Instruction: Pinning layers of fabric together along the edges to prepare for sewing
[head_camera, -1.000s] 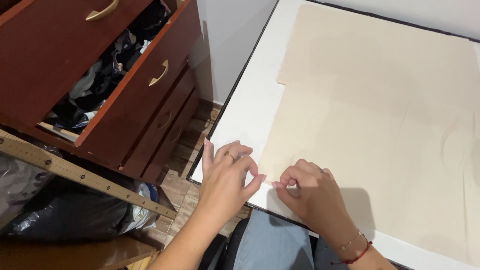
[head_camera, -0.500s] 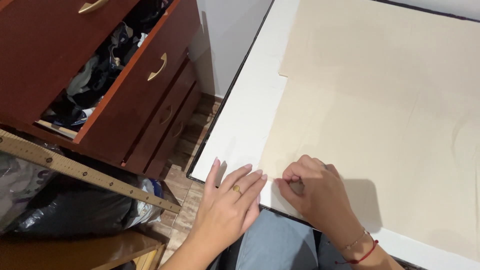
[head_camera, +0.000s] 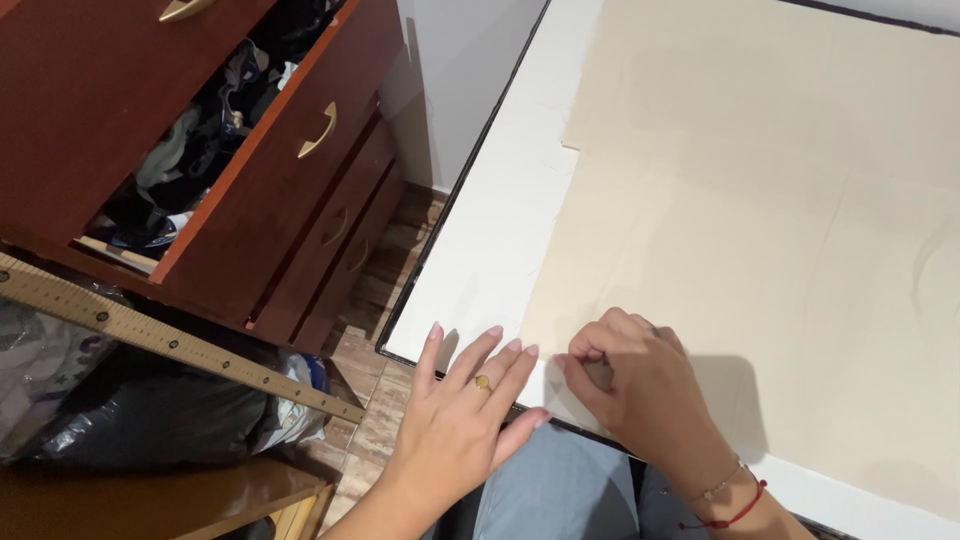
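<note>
Compared with a second ago, the left hand (head_camera: 462, 420) has slid down toward the near edge of the white table (head_camera: 490, 250) and now lies flat, fingers spread, grip released, beside the corner of the pale beige fabric sheet (head_camera: 760, 220). The right hand (head_camera: 640, 390) is curled, pinching that corner right at the table's near edge. Off to the left: a dark red wooden dresser (head_camera: 300, 200) with an open drawer, a long wooden ruler (head_camera: 170, 340) and a black plastic bag (head_camera: 140, 410). Nothing blocks the fabric itself.
</note>
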